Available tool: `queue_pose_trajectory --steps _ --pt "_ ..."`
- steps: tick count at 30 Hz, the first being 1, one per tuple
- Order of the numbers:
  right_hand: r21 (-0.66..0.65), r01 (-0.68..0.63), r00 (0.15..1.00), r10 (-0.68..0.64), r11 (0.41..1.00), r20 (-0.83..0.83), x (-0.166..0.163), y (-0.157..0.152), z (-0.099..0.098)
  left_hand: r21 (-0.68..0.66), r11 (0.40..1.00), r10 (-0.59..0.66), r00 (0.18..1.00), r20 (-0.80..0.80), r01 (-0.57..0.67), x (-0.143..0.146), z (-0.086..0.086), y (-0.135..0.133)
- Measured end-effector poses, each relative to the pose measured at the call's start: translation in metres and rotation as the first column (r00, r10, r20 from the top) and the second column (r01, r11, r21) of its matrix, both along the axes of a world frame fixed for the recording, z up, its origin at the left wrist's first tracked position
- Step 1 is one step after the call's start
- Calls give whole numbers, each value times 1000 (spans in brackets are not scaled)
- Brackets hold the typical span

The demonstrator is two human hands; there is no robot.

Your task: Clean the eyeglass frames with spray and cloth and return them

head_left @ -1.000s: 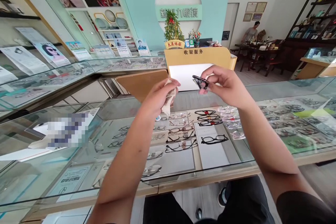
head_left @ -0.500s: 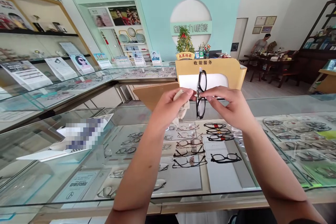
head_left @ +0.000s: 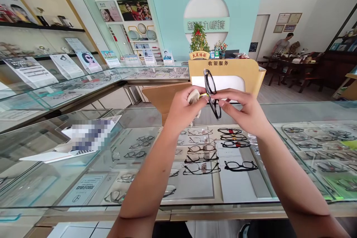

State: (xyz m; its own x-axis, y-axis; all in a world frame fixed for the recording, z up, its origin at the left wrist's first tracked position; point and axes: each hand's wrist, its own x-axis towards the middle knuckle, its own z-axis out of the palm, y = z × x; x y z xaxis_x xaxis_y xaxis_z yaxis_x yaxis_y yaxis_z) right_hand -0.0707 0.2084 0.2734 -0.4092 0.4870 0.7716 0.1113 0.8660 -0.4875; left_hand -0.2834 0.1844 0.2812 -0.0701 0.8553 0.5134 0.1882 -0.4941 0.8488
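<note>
1. Since one second ago, the two hands have come together; then the black-framed glasses (head_left: 206, 79) were in the right hand alone, well apart from the left.
2. Since half a second ago, the glasses have tilted: the upper rim now leans to the left side.
3. The glasses are in the air above the glass display case (head_left: 195, 215), one lens above the other, between the two hands.
4. The left hand (head_left: 184, 108) grasps a pale cloth (head_left: 193, 96), and its fingertips are close to the middle of the glasses; I cannot tell how firmly they touch.
5. The right hand (head_left: 244, 109) grasps the glasses near the middle with thumb and fingers.
6. Under the glass, below the hands, three dark frames (head_left: 234, 137) lie close together.
7. Nearer to the person, one black pair (head_left: 241, 166) rests on a white board.
</note>
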Motion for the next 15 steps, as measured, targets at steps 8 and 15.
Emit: queue_pose_trajectory --steps 8,15 --pt "-236 -112 959 43 965 -280 -10 16 -11 50 999 16 1000 8 -16 3 -1 -1" --pt "-455 -362 909 200 813 -366 -11 29 -17 42 998 -47 996 -78 50 1 -3 -1"
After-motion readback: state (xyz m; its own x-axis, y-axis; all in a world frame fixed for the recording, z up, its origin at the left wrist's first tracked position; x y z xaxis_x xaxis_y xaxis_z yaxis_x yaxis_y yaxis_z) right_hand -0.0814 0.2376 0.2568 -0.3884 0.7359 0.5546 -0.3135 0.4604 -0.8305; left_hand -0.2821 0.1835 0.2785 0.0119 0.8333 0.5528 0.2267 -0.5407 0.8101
